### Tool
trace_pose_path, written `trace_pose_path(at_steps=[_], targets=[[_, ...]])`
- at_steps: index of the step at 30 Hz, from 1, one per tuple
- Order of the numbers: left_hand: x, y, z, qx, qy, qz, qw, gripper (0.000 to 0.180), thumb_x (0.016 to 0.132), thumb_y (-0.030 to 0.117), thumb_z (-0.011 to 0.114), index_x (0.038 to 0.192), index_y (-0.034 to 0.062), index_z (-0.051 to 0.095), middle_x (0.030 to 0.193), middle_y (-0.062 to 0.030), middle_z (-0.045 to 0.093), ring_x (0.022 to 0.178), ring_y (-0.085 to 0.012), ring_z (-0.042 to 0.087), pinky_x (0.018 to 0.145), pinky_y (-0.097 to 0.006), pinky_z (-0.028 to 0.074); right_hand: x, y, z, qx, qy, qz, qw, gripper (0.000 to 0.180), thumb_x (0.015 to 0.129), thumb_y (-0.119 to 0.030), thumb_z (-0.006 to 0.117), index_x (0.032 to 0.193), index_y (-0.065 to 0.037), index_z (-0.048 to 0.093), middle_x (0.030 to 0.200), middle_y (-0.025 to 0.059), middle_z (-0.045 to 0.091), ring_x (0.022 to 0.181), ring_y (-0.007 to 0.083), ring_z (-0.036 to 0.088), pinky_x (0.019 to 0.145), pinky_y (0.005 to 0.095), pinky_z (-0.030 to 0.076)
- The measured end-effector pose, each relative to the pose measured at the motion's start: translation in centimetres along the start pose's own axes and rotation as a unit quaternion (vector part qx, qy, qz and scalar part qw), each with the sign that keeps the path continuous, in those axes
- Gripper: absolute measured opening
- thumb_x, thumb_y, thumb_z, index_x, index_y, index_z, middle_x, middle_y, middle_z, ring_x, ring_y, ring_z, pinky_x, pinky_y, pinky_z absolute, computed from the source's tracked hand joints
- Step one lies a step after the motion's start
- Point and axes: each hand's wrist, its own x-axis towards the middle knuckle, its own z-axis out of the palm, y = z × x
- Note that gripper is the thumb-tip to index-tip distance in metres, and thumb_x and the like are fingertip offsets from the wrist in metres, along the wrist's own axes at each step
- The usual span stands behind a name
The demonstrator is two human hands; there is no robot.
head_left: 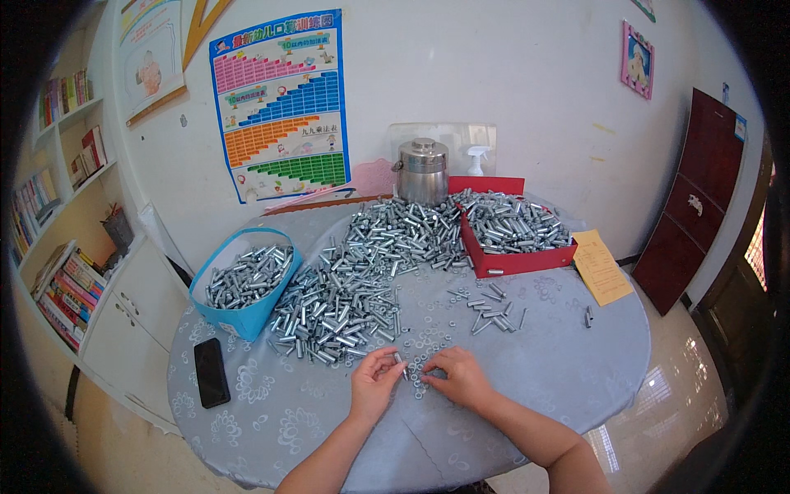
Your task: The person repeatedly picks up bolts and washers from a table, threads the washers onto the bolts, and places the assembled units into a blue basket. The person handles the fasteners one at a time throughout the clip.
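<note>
We are looking down at the left hand (pixel 375 385), its grip pinching a metal sleeve anchor (pixel 399 359); the right hand (pixel 455 377) is hovering by small metal rings (pixel 418 394), and we cannot tell whether its narrow grip is holding one. We are judging the work partway: similar pieces are filling a blue container (pixel 234 319) and a red box (pixel 527 262), while a large heap (pixel 337 305) is lying loose between them. A gray-clothed desk (pixel 551 354) is carrying everything, including a black phone (pixel 211 373). Beyond, a steel canister (pixel 423 173) is standing before a white wall holding a colorful arithmetic chart (pixel 280 107).
</note>
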Motion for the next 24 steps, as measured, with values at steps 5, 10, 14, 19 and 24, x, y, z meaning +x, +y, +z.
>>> trace_pose_path(at_steps=[5,10,14,19,24], targets=[[0.0,-0.42,-0.26,0.0,-0.002,-0.011,1.0,0.029,0.078,-0.001,0.062,0.106,0.0005,0.053,0.087,-0.0058,0.061,0.076,-0.0079,0.058,0.066,-0.019,0.046,0.07,-0.14,0.13,0.037,0.004,0.016,0.999,0.015,0.065,-0.013,0.069,0.079,-0.01,0.064,0.076,0.0063,0.062,0.075,0.0259,0.057,0.067,0.0361,0.043],[-0.04,0.02,-0.33,-0.108,0.017,-0.084,0.99,0.025,0.08,-0.001,0.059,0.104,-0.0035,0.051,0.089,-0.0131,0.061,0.079,-0.0162,0.061,0.07,-0.026,0.052,-0.11,-0.41,-0.25,0.182,0.038,0.145,0.972,0.013,0.07,-0.012,0.069,0.081,-0.007,0.064,0.075,0.0039,0.062,0.071,0.0165,0.057,0.066,0.0286,0.044],[-0.02,0.09,-0.29,-0.172,0.055,-0.144,0.973,0.022,0.081,-0.001,0.057,0.101,-0.0048,0.049,0.09,-0.0172,0.06,0.08,-0.0218,0.062,0.073,-0.03,0.054,-0.15,-0.56,-0.33,0.377,0.01,0.212,0.901,0.012,0.075,-0.013,0.069,0.082,-0.005,0.064,0.076,-0.0013,0.061,0.071,0.0067,0.053,0.066,0.0216,0.043],[-0.23,0.33,-0.07,-0.222,0.054,-0.19,0.955,0.017,0.082,0.001,0.057,0.097,-0.0034,0.051,0.089,-0.0156,0.06,0.08,-0.0229,0.062,0.072,-0.031,0.054,-0.08,-0.95,-0.4,0.428,-0.032,0.234,0.873,0.011,0.077,-0.011,0.067,0.085,-0.006,0.063,0.079,-0.0031,0.06,0.071,0.0035,0.052,0.067,0.0185,0.042],[-0.18,-0.34,-0.52,-0.237,0.04,-0.219,0.946,0.012,0.083,0.004,0.057,0.092,-0.0024,0.053,0.088,-0.0153,0.06,0.08,-0.0234,0.062,0.073,-0.032,0.054,-0.29,-0.49,0.03,0.434,-0.019,0.237,0.869,0.014,0.078,-0.012,0.067,0.089,-0.004,0.063,0.08,-0.0022,0.061,0.073,0.0039,0.052,0.066,0.0191,0.042]])
